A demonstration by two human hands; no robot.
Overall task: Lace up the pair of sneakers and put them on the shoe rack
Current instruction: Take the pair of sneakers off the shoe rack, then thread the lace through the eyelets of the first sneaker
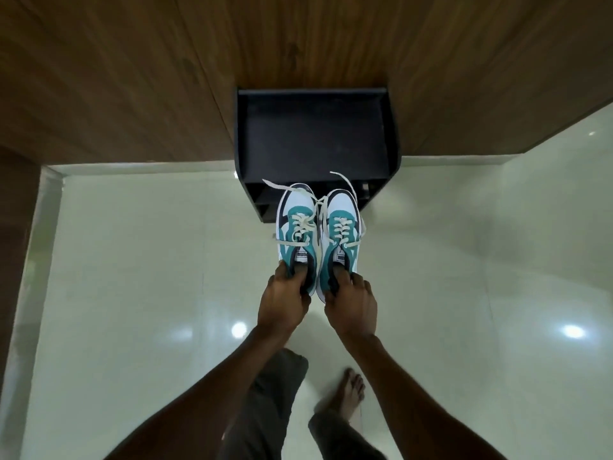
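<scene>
Two white, teal and dark sneakers with cream laces hang side by side in the air, toes pointing away from me. My left hand (286, 298) grips the heel opening of the left sneaker (296, 227). My right hand (352, 302) grips the heel opening of the right sneaker (341, 230). Both are laced, with loose lace ends sticking out sideways and forward. The black shoe rack (393, 141) stands just beyond the toes, against the wooden wall; its top shelf is bare and lower shelves show under the front edge.
Glossy pale tiled floor (149, 260) spreads around the rack, with light reflections. A wood-panelled wall (132, 78) runs behind, stepping forward at the right. A dark wooden edge stands at far left. My trouser legs and bare foot (350, 393) are below.
</scene>
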